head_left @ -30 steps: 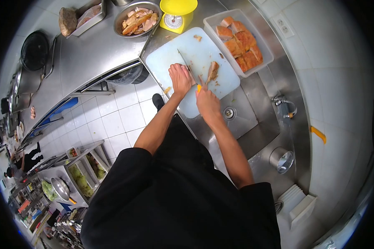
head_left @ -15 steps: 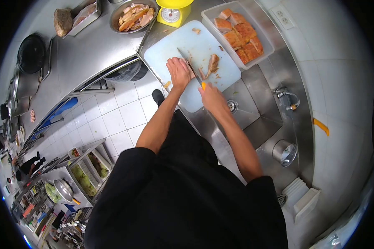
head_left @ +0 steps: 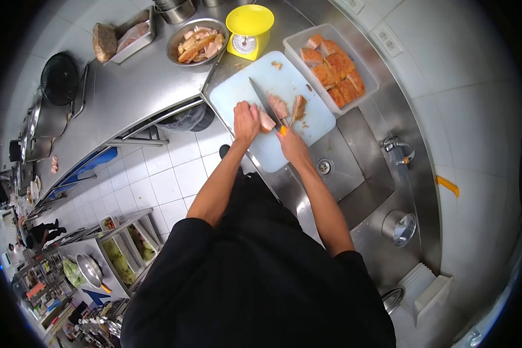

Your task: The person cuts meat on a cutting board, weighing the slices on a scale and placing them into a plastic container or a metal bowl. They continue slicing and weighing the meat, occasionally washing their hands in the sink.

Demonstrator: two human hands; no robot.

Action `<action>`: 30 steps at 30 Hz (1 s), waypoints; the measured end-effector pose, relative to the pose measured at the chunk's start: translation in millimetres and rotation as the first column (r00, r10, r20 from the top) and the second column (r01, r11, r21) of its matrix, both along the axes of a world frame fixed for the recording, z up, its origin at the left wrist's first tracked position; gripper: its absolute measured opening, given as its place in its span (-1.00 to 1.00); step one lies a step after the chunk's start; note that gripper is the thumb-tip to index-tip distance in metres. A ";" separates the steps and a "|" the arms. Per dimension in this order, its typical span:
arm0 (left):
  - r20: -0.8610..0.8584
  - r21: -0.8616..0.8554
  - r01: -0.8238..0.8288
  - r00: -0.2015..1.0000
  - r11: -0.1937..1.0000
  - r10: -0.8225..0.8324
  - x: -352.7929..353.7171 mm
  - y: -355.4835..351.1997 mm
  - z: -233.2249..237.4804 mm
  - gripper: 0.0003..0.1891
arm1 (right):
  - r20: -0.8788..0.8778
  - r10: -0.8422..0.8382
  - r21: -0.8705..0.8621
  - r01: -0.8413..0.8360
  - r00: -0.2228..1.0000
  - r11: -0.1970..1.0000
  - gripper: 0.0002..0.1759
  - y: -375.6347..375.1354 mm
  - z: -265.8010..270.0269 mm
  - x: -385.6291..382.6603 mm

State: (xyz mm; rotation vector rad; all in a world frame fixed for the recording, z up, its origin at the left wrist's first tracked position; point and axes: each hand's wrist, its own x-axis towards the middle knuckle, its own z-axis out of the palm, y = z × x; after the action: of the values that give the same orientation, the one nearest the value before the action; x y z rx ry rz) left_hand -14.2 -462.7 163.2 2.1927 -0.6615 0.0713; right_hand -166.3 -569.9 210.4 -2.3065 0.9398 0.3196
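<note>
On the pale blue cutting board (head_left: 278,153), my right hand (head_left: 293,145) is closed around the orange handle of a long knife (head_left: 265,100), its blade pointing to the upper left. My left hand (head_left: 246,123) presses a piece of meat (head_left: 266,122), fingers curled over its left end. Right of the blade lies a cut portion of meat (head_left: 278,106), with a darker browned piece (head_left: 298,108) and crumbs beside it. A plastic tub (head_left: 372,95) of browned meat blocks stands at the board's upper right.
A yellow scale (head_left: 250,26) and a metal bowl (head_left: 173,55) of meat pieces stand beyond the board. The sink (head_left: 345,153) and faucet (head_left: 395,145) are at right. Farther left are a tray with meat (head_left: 134,36) and a black pan (head_left: 59,78); a person is distant at lower left.
The view has shifted, so the counter sits lower. The knife blade now stands apart from the held meat, and a cut portion shows on the blade's right side.
</note>
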 end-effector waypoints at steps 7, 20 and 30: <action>0.296 0.310 0.467 0.780 0.828 -0.550 -4.2 67.3 63.3 -0.46 | 0.026 -0.153 0.044 0.152 0.988 0.987 -0.43 1.1 38.5 -89.4; -0.096 0.464 0.543 0.816 0.700 -0.570 103.0 6.5 18.4 -0.05 | 0.160 -0.399 0.193 0.368 0.903 0.910 -0.47 39.4 73.3 -134.7; -0.891 -0.218 0.433 0.276 0.875 -0.359 144.3 -17.0 55.1 -0.13 | 0.123 -0.447 0.121 0.433 0.886 0.893 -0.48 29.7 83.8 -94.6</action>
State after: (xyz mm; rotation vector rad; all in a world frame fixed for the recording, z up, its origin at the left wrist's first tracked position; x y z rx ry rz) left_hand 130.1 -479.7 218.3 1.6312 -0.4973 -1.3996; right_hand -261.0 -540.2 294.2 -1.9317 1.3062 -0.0040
